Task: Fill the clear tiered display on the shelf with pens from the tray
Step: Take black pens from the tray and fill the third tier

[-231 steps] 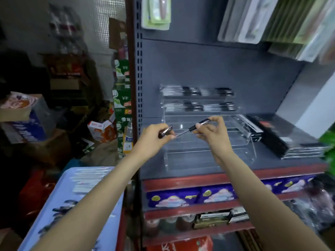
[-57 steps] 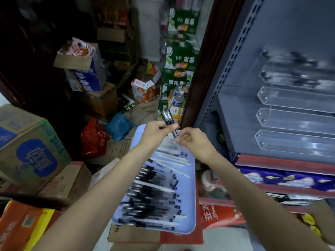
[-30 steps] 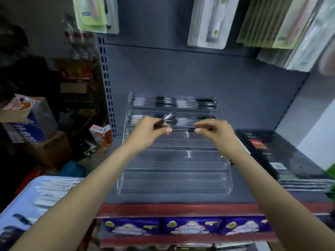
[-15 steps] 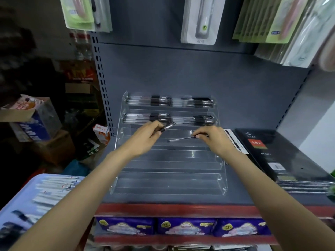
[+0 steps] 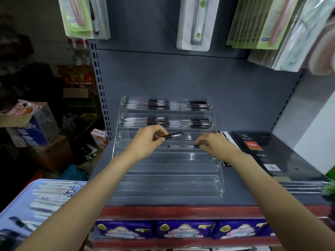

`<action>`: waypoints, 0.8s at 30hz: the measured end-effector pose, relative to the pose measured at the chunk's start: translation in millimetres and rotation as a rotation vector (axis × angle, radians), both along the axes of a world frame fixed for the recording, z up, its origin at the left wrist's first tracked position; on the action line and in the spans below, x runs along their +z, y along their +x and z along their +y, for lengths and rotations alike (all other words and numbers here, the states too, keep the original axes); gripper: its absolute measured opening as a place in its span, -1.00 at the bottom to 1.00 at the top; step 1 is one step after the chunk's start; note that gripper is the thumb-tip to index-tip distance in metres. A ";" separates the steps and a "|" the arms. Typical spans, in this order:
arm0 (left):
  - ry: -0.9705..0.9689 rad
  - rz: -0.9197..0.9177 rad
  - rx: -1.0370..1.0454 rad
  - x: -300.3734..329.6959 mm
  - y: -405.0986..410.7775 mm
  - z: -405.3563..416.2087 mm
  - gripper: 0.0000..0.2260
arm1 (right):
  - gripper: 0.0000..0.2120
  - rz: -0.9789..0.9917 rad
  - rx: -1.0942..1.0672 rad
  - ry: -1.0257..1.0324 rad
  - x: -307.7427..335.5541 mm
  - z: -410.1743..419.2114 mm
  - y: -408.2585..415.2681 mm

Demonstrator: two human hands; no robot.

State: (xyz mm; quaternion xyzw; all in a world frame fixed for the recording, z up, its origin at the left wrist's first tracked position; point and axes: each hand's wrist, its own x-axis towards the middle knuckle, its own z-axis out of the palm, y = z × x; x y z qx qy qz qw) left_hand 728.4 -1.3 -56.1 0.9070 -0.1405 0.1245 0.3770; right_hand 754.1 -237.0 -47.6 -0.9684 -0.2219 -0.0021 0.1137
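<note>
Left hand (image 5: 147,140): grips a black pen (image 5: 169,136). Right hand (image 5: 215,144): pinches a second pen (image 5: 183,146) lying along the third tier of the clear tiered display (image 5: 168,178). Stocked tiers at 12 o'clock; blue tray (image 5: 12,205) at 8 o'clock; diary box (image 5: 268,153) at 3 o'clock.

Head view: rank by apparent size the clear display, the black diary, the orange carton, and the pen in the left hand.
1. Display
2. Diary, cut off at the right, so unsure
3. Carton
4. Pen in the left hand, partly hidden

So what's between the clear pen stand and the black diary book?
In the head view, a narrow black-and-white box lies between the clear tiered display and the black diary; the right hand partly hides it.
</note>
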 end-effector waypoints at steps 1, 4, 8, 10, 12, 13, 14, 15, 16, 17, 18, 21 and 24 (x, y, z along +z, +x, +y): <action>0.014 -0.004 -0.014 1.1 0.4 -3.6 -0.87 | -0.75 -0.015 -0.007 0.041 0.8 -0.2 -2.0; 0.030 -0.019 -0.076 5.7 3.4 -17.3 -0.86 | -0.67 -0.089 -0.028 0.290 7.4 0.6 -9.5; 0.000 -0.039 -0.106 10.2 11.6 -40.9 -0.88 | -0.76 -0.108 0.015 0.445 13.2 5.2 -14.2; -0.009 -0.036 -0.111 11.5 15.8 -45.1 -0.88 | -0.83 -0.152 -0.010 0.441 13.2 3.2 -10.7; 0.033 -0.030 -0.099 10.1 19.3 -38.2 -0.89 | -0.85 -0.176 -0.062 0.467 12.0 -2.7 -7.8; 0.071 -0.026 -0.083 8.0 21.2 -31.7 -0.89 | -0.86 -0.186 -0.088 0.484 10.3 -6.2 -6.7; 0.107 -0.016 -0.065 5.0 22.7 -25.1 -0.88 | -0.87 -0.190 -0.111 0.499 7.6 -9.5 -5.5; 0.134 -0.002 -0.050 1.9 23.7 -19.5 -0.88 | -0.87 -0.189 -0.125 0.502 4.2 -11.9 -4.4; 0.152 0.006 -0.039 -1.0 24.5 -15.8 -0.87 | -0.87 -0.192 -0.131 0.490 0.9 -12.7 -3.8; 0.162 0.005 -0.029 -3.5 25.6 -14.1 -0.86 | -0.86 -0.203 -0.131 0.462 -2.1 -12.3 -3.0; 0.167 -0.003 -0.020 -5.4 26.7 -14.3 -0.86 | -0.85 -0.219 -0.130 0.431 -4.7 -11.1 -2.1; 0.200 -0.001 -0.011 -10.7 31.0 -16.9 -0.83 | -0.82 -0.230 -0.143 0.316 -7.6 -7.2 1.6; 0.301 0.075 -0.055 -17.5 33.3 -14.8 -0.77 | -0.73 -0.166 -0.153 0.114 -9.0 -8.0 8.1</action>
